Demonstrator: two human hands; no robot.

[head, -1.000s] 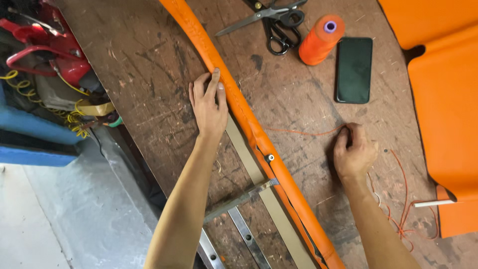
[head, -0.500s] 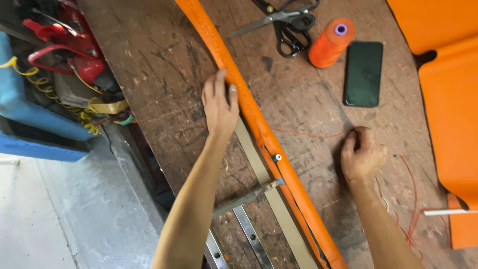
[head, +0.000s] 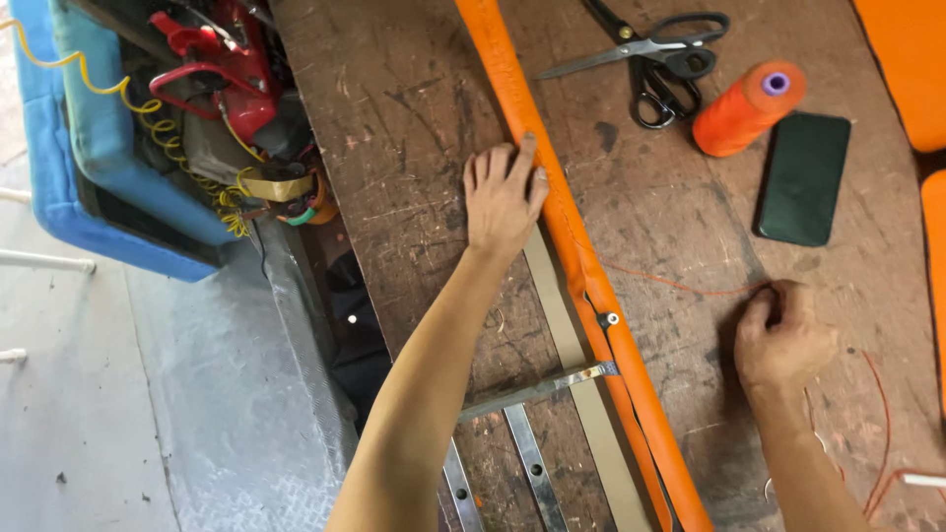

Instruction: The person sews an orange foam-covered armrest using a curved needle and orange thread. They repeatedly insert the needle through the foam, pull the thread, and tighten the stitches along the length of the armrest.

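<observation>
My left hand lies flat on the worn wooden table, fingers together, its fingertips pressing against the long orange padded strip that runs diagonally down the table. My right hand is closed, pinching a thin orange thread that stretches from the strip to my fingers. More loose thread trails past my right wrist. A beige flat bar lies beside the strip, under my left wrist.
Black-handled scissors, an orange thread spool and a dark phone lie at the back right. Orange fabric covers the right edge. Metal slotted bars cross near my left forearm. A blue tool box with red tools sits left.
The view has shifted, so everything sits further right and lower. My left hand slid slightly up along the strip. My right hand stays closed on the thread.
</observation>
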